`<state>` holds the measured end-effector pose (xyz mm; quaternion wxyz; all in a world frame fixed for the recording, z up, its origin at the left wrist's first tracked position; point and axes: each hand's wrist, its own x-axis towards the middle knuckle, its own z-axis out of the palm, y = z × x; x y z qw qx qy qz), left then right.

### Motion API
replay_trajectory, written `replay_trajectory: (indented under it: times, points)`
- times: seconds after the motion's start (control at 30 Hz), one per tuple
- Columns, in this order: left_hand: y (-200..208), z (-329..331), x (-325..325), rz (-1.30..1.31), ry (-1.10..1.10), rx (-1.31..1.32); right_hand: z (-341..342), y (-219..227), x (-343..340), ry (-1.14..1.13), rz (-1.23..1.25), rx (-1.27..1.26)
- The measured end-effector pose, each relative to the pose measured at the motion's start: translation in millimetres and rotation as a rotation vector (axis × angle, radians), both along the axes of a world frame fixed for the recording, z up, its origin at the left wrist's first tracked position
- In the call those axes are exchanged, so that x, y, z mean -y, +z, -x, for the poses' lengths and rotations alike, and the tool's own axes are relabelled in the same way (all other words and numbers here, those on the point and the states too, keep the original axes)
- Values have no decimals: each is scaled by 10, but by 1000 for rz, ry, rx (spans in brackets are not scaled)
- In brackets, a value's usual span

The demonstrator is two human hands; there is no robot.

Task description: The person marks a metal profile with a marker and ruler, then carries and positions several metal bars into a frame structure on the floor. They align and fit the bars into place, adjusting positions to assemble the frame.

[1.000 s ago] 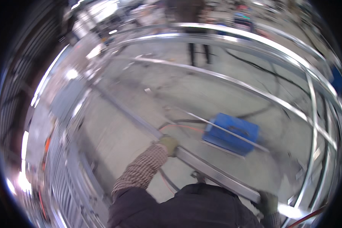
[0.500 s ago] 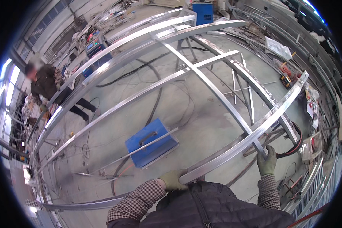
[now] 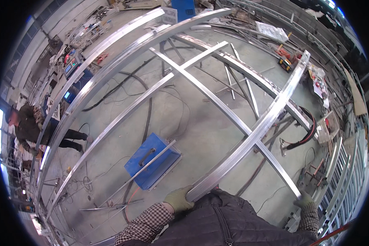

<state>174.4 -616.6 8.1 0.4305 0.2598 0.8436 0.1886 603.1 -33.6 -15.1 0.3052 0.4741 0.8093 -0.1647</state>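
A long silvery metal tube (image 3: 223, 175) slants from the far right down to my body. My left hand (image 3: 179, 199), in a greenish glove, is closed around its near end. Under it passes a thinner crossing tube (image 3: 278, 167), which runs from the far middle toward the lower right. At that tube's near end is my right hand (image 3: 303, 200), also gloved, its fingers closed on the end and partly hidden. Farther off, another long tube (image 3: 137, 97) meets the crossing tube, with a wider long profile (image 3: 84, 92) beyond it.
A blue box with a black handle (image 3: 140, 169) stands on the floor with a thin rod across it. At the left a person (image 3: 30, 125) stands by the far profiles. A scuffed support beam (image 3: 250, 73) carries the tubes. Stacked metal lengths (image 3: 343, 180) lie at right; cables cross the floor.
My right hand has moved toward me and to the right, drawing the crossing tube farther out past the near tube. My left hand stays at its tube end. The view has shifted.
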Motion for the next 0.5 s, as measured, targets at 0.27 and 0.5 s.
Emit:
replay_trajectory:
  times: [0.27, 0.5]
  points:
    - [123, 65, -22, 41, 27, 48, 763, -201, 1288, -254, 302, -285]
    - [457, 106, -108, 98, 21, 18, 867, -472, 2610, -505, 339, -509]
